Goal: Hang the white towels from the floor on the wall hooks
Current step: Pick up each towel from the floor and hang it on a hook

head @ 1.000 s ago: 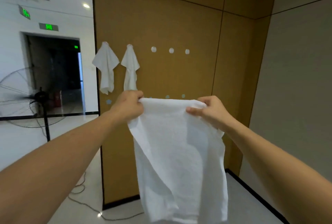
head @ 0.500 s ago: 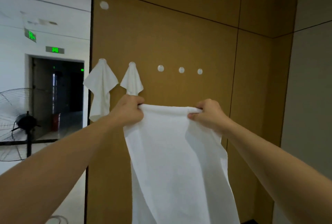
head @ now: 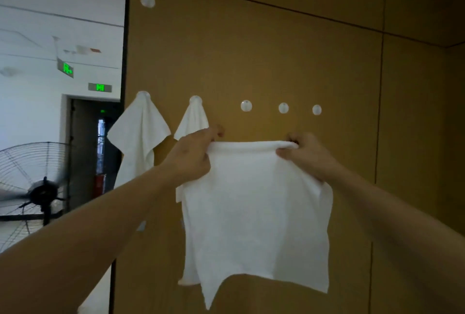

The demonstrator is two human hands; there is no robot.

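Observation:
A white towel (head: 254,208) hangs spread in front of the brown wall panel (head: 276,57). My left hand (head: 192,153) grips its top left corner and my right hand (head: 305,155) pinches its top right corner. Just above the towel's top edge are three bare round hooks: one (head: 246,105) between my hands, a second (head: 283,107) and a third (head: 316,109) further right. Two other white towels hang on hooks at the left, one (head: 139,142) at the panel's edge and one (head: 193,119) partly hidden behind my left hand.
A lone round hook (head: 147,0) sits high on the panel's left. Left of the panel, a black standing fan (head: 32,195) spins in an open hall with a dark doorway (head: 88,147) and green exit signs. A grey wall meets the panel at the far right.
Both hands have raised the towel and moved closer to the wall, so its top edge now sits just below the row of hooks. The view has tilted upward.

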